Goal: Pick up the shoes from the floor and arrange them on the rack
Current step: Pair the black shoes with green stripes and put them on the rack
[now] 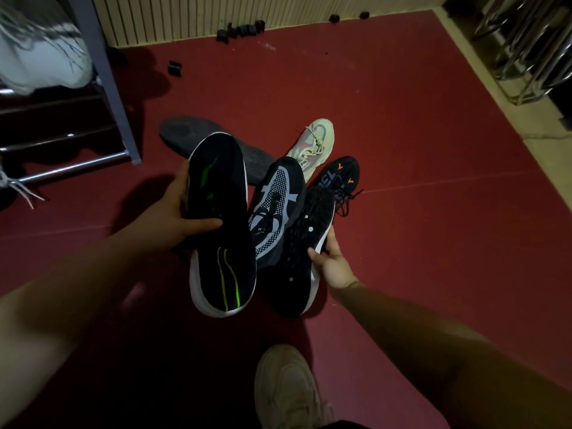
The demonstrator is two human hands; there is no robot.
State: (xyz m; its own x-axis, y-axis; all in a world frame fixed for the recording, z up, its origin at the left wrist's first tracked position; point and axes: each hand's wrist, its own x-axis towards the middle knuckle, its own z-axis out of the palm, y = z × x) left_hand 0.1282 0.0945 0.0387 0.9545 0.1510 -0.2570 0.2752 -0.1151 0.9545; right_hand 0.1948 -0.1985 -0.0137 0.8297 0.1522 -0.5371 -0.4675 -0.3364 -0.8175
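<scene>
Left hand (182, 210) fingers (204, 225) grasp green-striped shoe (221, 243); right hand (334, 269) fingers (315, 256) grasp dotted black shoe (301, 239); cream shoe (314, 140) label: "PRO".

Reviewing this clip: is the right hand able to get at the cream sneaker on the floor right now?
Probably not yet. The right hand grips a black white-soled shoe, so it has no free fingers. The cream sneaker itself lies mostly uncovered on the floor beyond it.

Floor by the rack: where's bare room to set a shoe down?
Bare red floor lies right of the orange-marked shoe, out to the beige strip, and beyond the cream shoe toward the slatted wall. Crowded: the middle, beside the rack.
</scene>
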